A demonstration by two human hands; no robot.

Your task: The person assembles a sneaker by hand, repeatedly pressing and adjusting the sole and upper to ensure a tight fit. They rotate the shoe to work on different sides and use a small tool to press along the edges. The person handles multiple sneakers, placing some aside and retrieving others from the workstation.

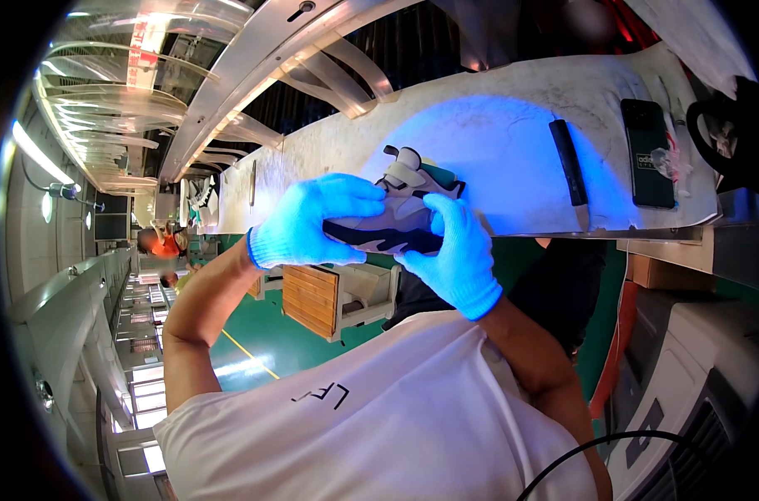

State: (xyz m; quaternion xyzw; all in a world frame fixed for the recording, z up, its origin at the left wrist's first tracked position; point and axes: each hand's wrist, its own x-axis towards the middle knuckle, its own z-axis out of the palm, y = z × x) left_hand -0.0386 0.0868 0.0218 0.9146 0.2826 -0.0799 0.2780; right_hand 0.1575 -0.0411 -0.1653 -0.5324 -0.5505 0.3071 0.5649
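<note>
Between my hands, over the near edge of the worktable (513,192), is a grey sneaker (389,219) with a black-patterned sole edge turned toward me. My left hand (308,221), in a knitted glove that glows blue, grips one end of it, fingers over the top and thumb along the sole. My right hand (456,255), gloved alike, holds the other end, its fingers against the upper and its thumb near the sole. A light strap or tongue (406,167) stands up at the shoe's far side, beside a teal patch at the collar. The shoe's underside is hidden.
A blue light pool covers the tabletop. A black-handled knife-like tool (569,163) and a dark phone (649,154) lie to the right. More shoes (202,200) stand far left. A metal frame (254,75) runs behind; a wooden-topped stool (310,301) stands below.
</note>
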